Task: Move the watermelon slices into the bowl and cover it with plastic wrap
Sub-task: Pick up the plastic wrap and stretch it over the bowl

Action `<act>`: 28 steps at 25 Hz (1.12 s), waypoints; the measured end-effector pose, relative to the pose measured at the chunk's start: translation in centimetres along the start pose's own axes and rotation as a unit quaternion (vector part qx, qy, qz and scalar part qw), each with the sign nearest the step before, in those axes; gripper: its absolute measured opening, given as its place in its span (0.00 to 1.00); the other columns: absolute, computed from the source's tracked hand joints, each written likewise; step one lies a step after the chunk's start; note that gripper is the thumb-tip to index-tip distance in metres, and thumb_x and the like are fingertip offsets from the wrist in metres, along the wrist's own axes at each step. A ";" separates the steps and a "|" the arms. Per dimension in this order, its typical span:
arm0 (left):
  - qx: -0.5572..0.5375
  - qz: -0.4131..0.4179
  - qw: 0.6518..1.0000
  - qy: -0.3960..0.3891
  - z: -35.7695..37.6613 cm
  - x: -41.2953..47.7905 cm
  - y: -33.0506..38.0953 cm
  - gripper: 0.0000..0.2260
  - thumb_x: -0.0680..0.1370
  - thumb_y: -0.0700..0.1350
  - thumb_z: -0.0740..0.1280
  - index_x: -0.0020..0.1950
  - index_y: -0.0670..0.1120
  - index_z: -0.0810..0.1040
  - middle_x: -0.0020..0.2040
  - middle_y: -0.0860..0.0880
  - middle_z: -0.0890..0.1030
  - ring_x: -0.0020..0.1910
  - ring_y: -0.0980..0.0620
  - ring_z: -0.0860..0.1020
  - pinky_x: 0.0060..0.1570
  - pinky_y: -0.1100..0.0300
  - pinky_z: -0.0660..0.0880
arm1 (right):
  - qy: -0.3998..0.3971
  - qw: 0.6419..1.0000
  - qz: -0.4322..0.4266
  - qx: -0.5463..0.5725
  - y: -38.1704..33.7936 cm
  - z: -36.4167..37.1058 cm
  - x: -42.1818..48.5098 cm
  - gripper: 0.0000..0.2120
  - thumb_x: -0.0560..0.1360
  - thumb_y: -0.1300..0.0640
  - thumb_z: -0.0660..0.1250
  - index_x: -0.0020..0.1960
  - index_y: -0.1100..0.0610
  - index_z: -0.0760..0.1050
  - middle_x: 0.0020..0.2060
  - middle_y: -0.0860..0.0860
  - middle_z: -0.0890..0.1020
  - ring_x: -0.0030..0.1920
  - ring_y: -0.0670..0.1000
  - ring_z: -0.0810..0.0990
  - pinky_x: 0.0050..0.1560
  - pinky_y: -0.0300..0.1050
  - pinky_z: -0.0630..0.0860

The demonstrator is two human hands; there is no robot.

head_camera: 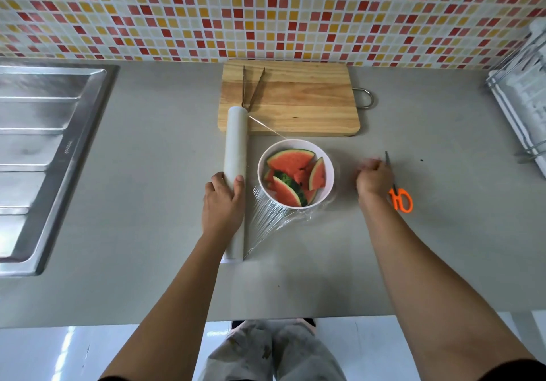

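A white bowl (pixel 326 159) stands mid-counter and holds several watermelon slices (pixel 291 162), red flesh with green rind. Just left of it lies a long roll of plastic wrap (pixel 235 144), and my left hand (pixel 223 200) grips the roll from above near its middle. Clear film (pixel 274 218) runs from the roll to the bowl and bunches in wrinkles at the bowl's near side. My right hand (pixel 373 178) hovers right of the bowl, blurred, fingers curled, touching the side of orange-handled scissors (pixel 401 200). Whether it holds anything is unclear.
A wooden cutting board (pixel 295 105) with metal tongs (pixel 251 88) on it lies behind the bowl. A steel sink (pixel 38 150) fills the left end of the grey counter. A wire rack (pixel 526 105) stands at the far right. A tiled wall is behind.
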State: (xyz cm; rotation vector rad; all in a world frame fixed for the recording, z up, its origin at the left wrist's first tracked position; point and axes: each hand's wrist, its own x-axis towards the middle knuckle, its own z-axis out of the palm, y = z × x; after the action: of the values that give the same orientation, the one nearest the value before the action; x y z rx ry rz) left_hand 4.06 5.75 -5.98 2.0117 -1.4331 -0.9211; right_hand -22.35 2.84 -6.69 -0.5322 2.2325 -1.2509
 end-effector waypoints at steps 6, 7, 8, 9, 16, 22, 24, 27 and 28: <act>-0.015 -0.001 1.000 -0.005 -0.1 0.2 -0.2 0.22 0.80 0.56 0.55 0.67 0.43 0.66 0.64 0.39 0.72 0.63 0.39 0.70 0.60 0.49 0.66 | -0.176 0.938 0.011 0.298 -1.2 -1.7 -7.7 0.30 0.79 0.41 0.34 0.74 0.54 0.55 0.67 0.55 0.71 0.68 0.51 0.68 0.68 0.44 0.60; -0.013 -0.001 1.000 -0.006 -0.1 0.2 -0.3 0.22 0.80 0.56 0.55 0.67 0.43 0.66 0.64 0.39 0.72 0.63 0.39 0.70 0.60 0.49 0.66 | -0.215 0.928 0.023 0.303 -0.7 -1.5 -8.9 0.31 0.78 0.40 0.32 0.75 0.52 0.52 0.71 0.55 0.67 0.71 0.52 0.64 0.72 0.47 0.56; -0.012 -0.002 1.000 -0.008 -0.1 0.2 -0.3 0.22 0.80 0.56 0.55 0.67 0.43 0.66 0.64 0.39 0.72 0.63 0.39 0.70 0.60 0.49 0.66 | -0.240 0.920 0.038 0.308 -0.3 -1.4 -9.5 0.31 0.77 0.39 0.30 0.75 0.51 0.49 0.73 0.55 0.64 0.73 0.52 0.60 0.74 0.49 0.52; -0.013 -0.001 1.000 -0.009 -0.1 0.2 -0.3 0.22 0.80 0.56 0.54 0.67 0.43 0.66 0.63 0.39 0.72 0.63 0.39 0.70 0.60 0.49 0.66 | -0.253 0.915 0.051 0.311 0.0 -1.2 -9.7 0.32 0.76 0.39 0.29 0.76 0.49 0.48 0.74 0.54 0.62 0.74 0.52 0.58 0.75 0.52 0.49; -0.035 0.010 0.999 -0.011 0.0 0.1 -0.4 0.20 0.80 0.56 0.54 0.63 0.43 0.68 0.61 0.41 0.73 0.60 0.40 0.72 0.53 0.53 0.66 | -0.285 0.923 0.093 0.241 0.4 -0.5 -7.5 0.37 0.74 0.36 0.28 0.76 0.51 0.50 0.75 0.56 0.57 0.76 0.52 0.54 0.76 0.52 0.47; -0.034 0.008 0.999 -0.023 -0.7 0.2 -0.7 0.18 0.79 0.52 0.57 0.59 0.39 0.70 0.57 0.39 0.73 0.58 0.39 0.70 0.57 0.49 0.68 | -0.112 0.989 -0.010 0.095 1.0 -2.6 -5.0 0.26 0.81 0.44 0.44 0.71 0.56 0.64 0.68 0.54 0.71 0.65 0.47 0.67 0.61 0.38 0.58; -0.009 -0.009 1.000 -0.025 -0.7 -0.2 -0.8 0.21 0.79 0.54 0.57 0.58 0.37 0.71 0.57 0.37 0.73 0.58 0.39 0.71 0.58 0.49 0.67 | -0.051 0.997 -0.061 0.006 1.5 -3.9 -4.0 0.19 0.81 0.54 0.54 0.67 0.61 0.68 0.65 0.58 0.74 0.64 0.50 0.71 0.61 0.39 0.64; 0.000 -0.016 1.000 -0.023 -0.8 -0.6 -0.8 0.22 0.80 0.55 0.55 0.52 0.36 0.72 0.53 0.36 0.75 0.54 0.37 0.72 0.53 0.49 0.68 | -0.042 0.981 -0.172 -0.074 1.3 -3.6 -4.3 0.15 0.79 0.61 0.56 0.62 0.64 0.73 0.59 0.60 0.78 0.61 0.57 0.75 0.57 0.39 0.66; -0.005 -0.017 1.000 -0.020 -0.8 -0.7 -0.7 0.21 0.80 0.55 0.55 0.51 0.36 0.72 0.52 0.36 0.75 0.53 0.37 0.72 0.52 0.50 0.67 | -0.065 0.977 -0.183 -0.083 0.8 -2.9 -4.7 0.15 0.79 0.58 0.56 0.61 0.62 0.74 0.59 0.58 0.79 0.61 0.57 0.75 0.56 0.38 0.66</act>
State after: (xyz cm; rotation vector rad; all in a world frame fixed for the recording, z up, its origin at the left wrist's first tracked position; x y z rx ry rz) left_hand 4.97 6.65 -5.81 2.0272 -1.4178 -0.9865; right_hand -20.50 7.83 -4.94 -1.0984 2.2043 -1.1635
